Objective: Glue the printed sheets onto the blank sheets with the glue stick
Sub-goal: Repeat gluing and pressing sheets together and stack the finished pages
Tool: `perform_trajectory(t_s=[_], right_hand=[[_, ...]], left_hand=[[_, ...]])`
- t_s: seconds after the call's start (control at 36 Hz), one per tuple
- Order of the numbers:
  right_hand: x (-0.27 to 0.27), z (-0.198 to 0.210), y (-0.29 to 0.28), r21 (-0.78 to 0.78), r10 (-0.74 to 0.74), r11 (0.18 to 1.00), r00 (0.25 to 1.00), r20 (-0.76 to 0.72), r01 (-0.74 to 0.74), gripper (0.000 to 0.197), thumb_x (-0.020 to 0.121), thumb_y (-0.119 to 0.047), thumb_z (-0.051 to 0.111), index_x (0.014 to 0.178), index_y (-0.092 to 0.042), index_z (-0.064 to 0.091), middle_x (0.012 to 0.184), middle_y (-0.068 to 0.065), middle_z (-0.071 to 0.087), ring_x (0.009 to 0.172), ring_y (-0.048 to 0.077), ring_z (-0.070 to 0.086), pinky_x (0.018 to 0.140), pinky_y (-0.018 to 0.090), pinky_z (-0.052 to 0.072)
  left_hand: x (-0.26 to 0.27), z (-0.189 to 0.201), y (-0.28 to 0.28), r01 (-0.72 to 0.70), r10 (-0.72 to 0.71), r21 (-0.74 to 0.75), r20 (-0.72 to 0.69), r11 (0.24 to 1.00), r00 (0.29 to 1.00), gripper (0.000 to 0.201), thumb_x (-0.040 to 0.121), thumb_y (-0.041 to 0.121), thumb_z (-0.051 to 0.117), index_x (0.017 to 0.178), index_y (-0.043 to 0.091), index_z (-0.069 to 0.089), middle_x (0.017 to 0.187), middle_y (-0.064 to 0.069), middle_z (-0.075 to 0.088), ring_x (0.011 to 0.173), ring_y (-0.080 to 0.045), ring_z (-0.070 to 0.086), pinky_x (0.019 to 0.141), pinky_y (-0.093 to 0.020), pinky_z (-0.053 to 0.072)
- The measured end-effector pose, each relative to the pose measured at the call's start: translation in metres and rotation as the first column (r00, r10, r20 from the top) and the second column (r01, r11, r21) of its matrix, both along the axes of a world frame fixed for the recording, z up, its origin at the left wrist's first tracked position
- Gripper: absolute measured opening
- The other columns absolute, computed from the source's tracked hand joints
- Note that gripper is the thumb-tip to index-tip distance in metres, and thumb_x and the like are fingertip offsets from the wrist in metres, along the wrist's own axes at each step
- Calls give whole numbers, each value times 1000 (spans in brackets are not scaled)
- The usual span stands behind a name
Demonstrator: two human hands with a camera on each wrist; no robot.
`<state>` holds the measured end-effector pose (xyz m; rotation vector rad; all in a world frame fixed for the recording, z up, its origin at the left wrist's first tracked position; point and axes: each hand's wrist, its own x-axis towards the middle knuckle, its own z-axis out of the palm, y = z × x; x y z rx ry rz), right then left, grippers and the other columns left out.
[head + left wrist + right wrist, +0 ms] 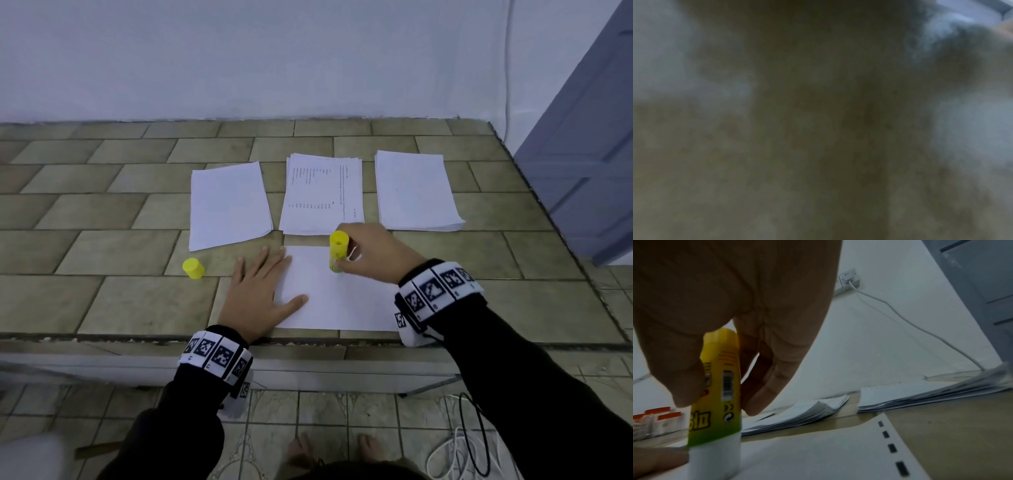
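Upright, the yellow cylindrical glue stick (337, 253) sits pinched in the right hand (371, 253), white tip on the smooth sheet (342, 301); the left hand (262, 294) presses it flat, fingers spread.

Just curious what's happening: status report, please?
Left hand flat, pinning sheet. Right hand gripping glue stick, tip down on sheet. Cap aside, nothing blocking.

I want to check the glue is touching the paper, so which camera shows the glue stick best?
The right wrist view: the glue stick fills the foreground, white tip down on the sheet. The head view shows it small, gripped by the right hand. The left wrist view is only blur.
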<state>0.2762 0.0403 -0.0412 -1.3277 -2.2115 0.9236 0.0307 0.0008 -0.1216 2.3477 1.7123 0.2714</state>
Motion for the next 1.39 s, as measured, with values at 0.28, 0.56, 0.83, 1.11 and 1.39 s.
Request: perform_trajectory(t_s=[0.28,0.56,0.83,1.11,1.39], right_hand=[[3,0,19,-86,-187,980,980,-73,181,14,76,-7,72,81,-8,59,85,1,72,83,16,69,83,38,55],[35,1,-25,-128,-99,988,990,-99,85,15,76,-8,76,86,-8,66,87,2,71,78,14,67,81,38,56],[64,4,-49,-153,18,988,999,-28,-22,21,75,-12,79,93,-17,70,90,-9,70,83,12,64,79,33,55],[67,7,-33,-95,-11,995,1000,-28,8,17,76,-10,77,91,-13,70,89,-9,70,84,12,64,79,36,54],[71,2,14,22,-181,983,982,-43,182,14,73,-10,74,77,-13,61,84,5,71,83,25,69,81,48,55]], left_hand=[[0,-1,-1,-4,4,10,18,1000,1000,93,79,82,20,154,27,27,162,13,16,151,-8,1,122,-48,-5],[0,2,-2,0,0,2,33,1000,999,91,81,80,21,155,26,25,163,13,13,151,-8,-2,122,-46,-7],[1,2,-2,-11,11,1,23,1000,1000,93,81,75,21,155,20,25,164,7,12,151,-10,1,122,-48,-5],[3,3,-3,-6,5,2,28,1000,1000,93,81,75,20,155,19,25,164,6,13,151,-10,2,122,-46,-6],[4,5,-4,-18,18,6,41,1000,999,92,80,75,22,154,21,27,163,8,15,151,-10,4,122,-47,-5]])
